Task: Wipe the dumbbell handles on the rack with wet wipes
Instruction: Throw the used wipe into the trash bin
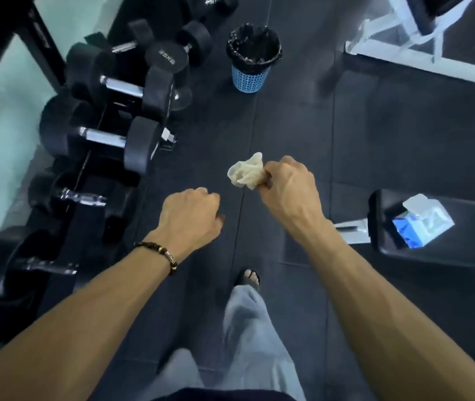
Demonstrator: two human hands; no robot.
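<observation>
A black rack (pixel 85 227) along the left holds several black dumbbells with chrome handles (pixel 101 137). My right hand (pixel 288 189) grips a crumpled, off-white wet wipe (pixel 245 173) over the floor, to the right of the rack and apart from it. My left hand (pixel 190 215), with a ring and a beaded bracelet at the wrist, hangs with its fingers curled under and holds nothing; it is just right of the rack's lower dumbbells (pixel 82 198). A blue pack of wet wipes (pixel 421 224) lies with its lid up on a black bench pad at the right.
A blue bin (pixel 252 63) with a black liner stands on the dark rubber floor ahead, with crumpled wipes inside. The black bench (pixel 445 256) is at the right and a white machine frame (pixel 421 56) at the top right. My leg and sandalled foot (pixel 249 279) are below.
</observation>
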